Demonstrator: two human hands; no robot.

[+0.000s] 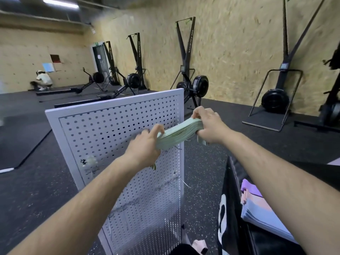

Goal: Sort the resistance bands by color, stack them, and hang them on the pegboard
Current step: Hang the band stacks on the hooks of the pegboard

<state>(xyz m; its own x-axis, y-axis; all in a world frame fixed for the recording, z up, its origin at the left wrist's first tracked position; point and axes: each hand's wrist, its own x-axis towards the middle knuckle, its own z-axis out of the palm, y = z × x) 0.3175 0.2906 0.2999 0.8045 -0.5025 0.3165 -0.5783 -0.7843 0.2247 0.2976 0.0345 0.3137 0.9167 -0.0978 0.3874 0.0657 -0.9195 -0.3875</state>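
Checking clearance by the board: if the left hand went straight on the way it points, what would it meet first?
Most likely the face of the white pegboard: the left hand, gripping one end of the green bands, points at it. How far apart they are is unclear.

One white perforated metal pegboard (119, 129); one stack of mint-green resistance bands (176, 133); three further band stacks: purple stack (250, 186), pink stack (254, 198), pale blue stack (263, 216).

Single head-worn view, looking forward and down, close on pegboard (117, 129), gym wall (230, 43) beyond
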